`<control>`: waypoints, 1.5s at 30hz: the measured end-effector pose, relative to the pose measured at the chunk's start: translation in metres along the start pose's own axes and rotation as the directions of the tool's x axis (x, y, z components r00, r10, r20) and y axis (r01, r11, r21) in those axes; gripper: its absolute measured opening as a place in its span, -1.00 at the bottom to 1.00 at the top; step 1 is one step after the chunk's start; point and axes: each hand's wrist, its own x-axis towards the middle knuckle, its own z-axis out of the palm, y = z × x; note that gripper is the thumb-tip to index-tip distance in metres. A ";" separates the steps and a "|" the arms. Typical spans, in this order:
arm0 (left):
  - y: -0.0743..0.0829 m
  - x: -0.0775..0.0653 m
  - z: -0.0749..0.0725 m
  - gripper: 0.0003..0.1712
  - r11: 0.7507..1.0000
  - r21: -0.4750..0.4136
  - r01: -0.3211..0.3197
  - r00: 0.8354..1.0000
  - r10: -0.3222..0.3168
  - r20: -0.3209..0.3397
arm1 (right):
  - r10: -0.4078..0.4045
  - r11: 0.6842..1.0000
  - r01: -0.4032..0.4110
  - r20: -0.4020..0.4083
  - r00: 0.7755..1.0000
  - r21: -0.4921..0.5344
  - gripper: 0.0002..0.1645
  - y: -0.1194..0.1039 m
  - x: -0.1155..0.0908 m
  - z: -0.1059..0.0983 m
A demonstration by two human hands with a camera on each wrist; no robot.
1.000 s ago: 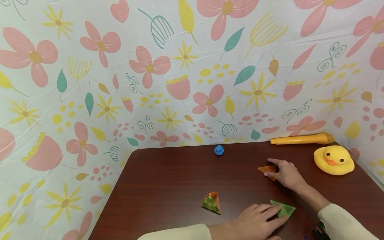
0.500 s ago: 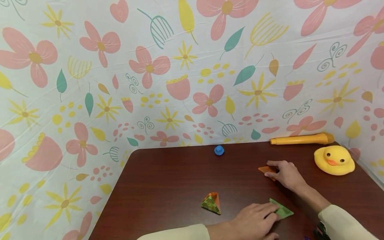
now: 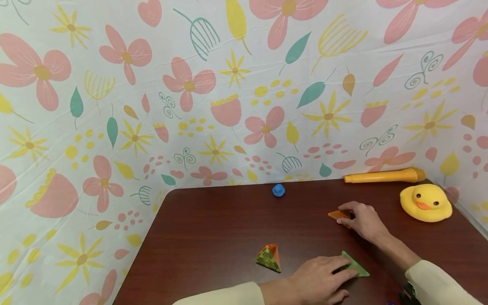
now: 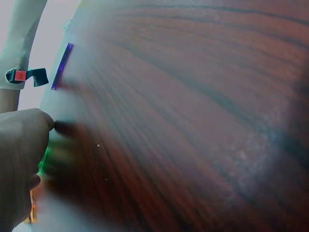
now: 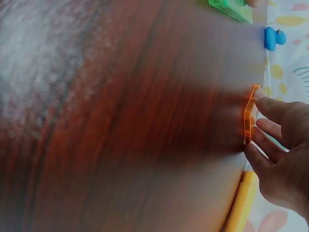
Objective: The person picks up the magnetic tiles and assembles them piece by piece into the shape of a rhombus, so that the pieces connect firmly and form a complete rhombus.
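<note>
My left hand [image 3: 318, 277] has its fingertips on a translucent green triangular tile [image 3: 357, 267] near the front of the table. In the left wrist view the green tile [image 4: 44, 162] peeks out behind the fingers, its far part hidden. Farther back, my right hand [image 3: 364, 220] pinches a translucent orange triangular tile [image 3: 337, 215]. The right wrist view has this orange tile [image 5: 249, 116] between the thumb at one end and a finger at the other. A small pyramid [image 3: 268, 258] of green and orange tiles stands left of both hands.
A blue toy duck [image 3: 278, 190] sits at the dark wooden table's [image 3: 213, 220] back edge. A yellow duck [image 3: 425, 202] and a yellow toy microphone [image 3: 385, 175] lie at the back right, before the flowered cloth [image 3: 228, 140]. The left wrist view includes a purple tile [image 4: 62, 66].
My left hand has drawn the green tile a little to the left, and it appears narrower from above. The right hand and the orange tile stay nearly where they were.
</note>
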 end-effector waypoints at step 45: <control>-0.013 -0.012 0.000 -0.55 0.998 0.020 0.054 0.999 -0.054 -0.001 | -0.020 0.999 0.022 -0.041 0.999 0.043 -0.37 -0.003 -0.001 0.000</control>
